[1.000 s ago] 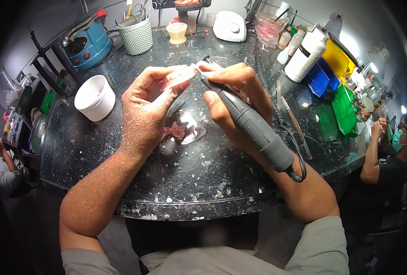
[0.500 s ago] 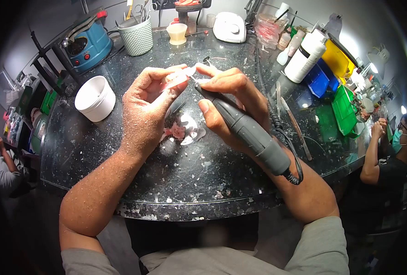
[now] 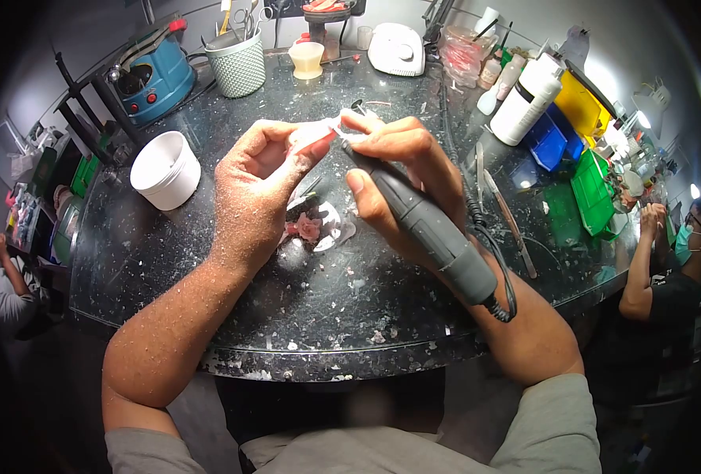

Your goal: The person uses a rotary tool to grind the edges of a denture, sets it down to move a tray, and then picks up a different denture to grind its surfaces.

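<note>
My left hand [image 3: 251, 178], speckled with pale dust, pinches a small pink-and-white piece [image 3: 316, 136] between thumb and fingers. Its exact kind is hard to make out, since fingertips cover part of it. In my right hand [image 3: 415, 154] lies a dark grey rotary handpiece [image 3: 425, 225], gripped like a pen. The handpiece's tip is up against the piece or very close to it; contact cannot be made out. Below the hands, a pink item [image 3: 307, 227] rests beside a shiny whitish object [image 3: 330, 225] on the black table [image 3: 327, 308].
At left stand a white tub [image 3: 165, 172] and a blue machine [image 3: 154, 83]. A holder with scissors [image 3: 237, 69] and a cream cup [image 3: 307, 60] are at the back. Right are slim tools [image 3: 508, 209], a white bottle [image 3: 526, 103], coloured bins [image 3: 593, 192], and a masked person [image 3: 674, 268].
Both hands have shifted very slightly, and the held piece is turned a little, with the handpiece tip still at it. Other things keep their places.
</note>
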{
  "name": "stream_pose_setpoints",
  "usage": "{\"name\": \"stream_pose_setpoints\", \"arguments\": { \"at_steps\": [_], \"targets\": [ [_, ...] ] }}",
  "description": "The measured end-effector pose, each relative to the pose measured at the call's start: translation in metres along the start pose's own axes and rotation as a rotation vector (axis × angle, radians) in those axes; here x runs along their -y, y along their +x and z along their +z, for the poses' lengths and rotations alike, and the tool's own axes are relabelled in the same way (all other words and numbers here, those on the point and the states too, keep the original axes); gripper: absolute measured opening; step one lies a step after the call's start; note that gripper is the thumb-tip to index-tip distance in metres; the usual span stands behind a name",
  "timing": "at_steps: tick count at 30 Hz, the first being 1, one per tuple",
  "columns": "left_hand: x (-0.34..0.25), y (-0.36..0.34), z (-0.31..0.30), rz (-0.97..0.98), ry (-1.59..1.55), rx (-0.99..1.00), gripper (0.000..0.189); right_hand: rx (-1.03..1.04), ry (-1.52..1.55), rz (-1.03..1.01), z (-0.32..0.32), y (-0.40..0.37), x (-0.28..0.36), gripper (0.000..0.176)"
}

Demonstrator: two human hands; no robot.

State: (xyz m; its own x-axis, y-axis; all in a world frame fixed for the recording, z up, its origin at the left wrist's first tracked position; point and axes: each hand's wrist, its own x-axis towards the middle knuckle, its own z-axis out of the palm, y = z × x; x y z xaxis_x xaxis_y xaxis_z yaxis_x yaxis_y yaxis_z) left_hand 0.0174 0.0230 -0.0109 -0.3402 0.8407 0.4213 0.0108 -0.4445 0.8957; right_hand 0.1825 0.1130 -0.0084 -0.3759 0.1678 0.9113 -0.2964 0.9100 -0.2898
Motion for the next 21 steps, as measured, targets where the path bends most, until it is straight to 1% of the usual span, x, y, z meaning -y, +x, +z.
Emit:
{"name": "stream_pose_setpoints", "arguments": {
  "at_steps": [3,5,9,11,12,16,21],
  "targets": [
    [-0.0005,-0.0009,0.0006,-0.005,-0.015,0.006,0.016,-0.06,-0.015,0.056,0.0017,-0.0006,0.0016,0.035],
    [0.0005,-0.0003,0.0001,-0.026,-0.037,-0.007,0.014,0.042,0.0,0.024,-0.0008,0.001,0.0046,0.025],
    [-0.0022,-0.001,0.0001,-0.047,-0.014,-0.005,0.014,0.074,0.013,0.014,-0.0018,0.0031,0.008,0.026],
    [0.0005,-0.0013,0.0002,-0.013,-0.006,0.001,0.013,0.01,-0.027,0.076,-0.0009,0.0032,0.0098,0.027],
    [0.0003,-0.0014,0.0,-0.013,-0.006,-0.001,0.013,-0.049,-0.009,0.065,0.0014,0.0004,0.0041,0.033],
    [-0.0017,-0.0008,-0.0001,-0.008,0.047,-0.016,0.013,0.018,0.007,0.018,0.0009,0.002,0.0042,0.032],
    [-0.0009,-0.0009,0.0014,0.037,0.053,-0.018,0.013,-0.053,0.005,0.063,0.0013,0.0008,0.0037,0.032]
  ]
}}
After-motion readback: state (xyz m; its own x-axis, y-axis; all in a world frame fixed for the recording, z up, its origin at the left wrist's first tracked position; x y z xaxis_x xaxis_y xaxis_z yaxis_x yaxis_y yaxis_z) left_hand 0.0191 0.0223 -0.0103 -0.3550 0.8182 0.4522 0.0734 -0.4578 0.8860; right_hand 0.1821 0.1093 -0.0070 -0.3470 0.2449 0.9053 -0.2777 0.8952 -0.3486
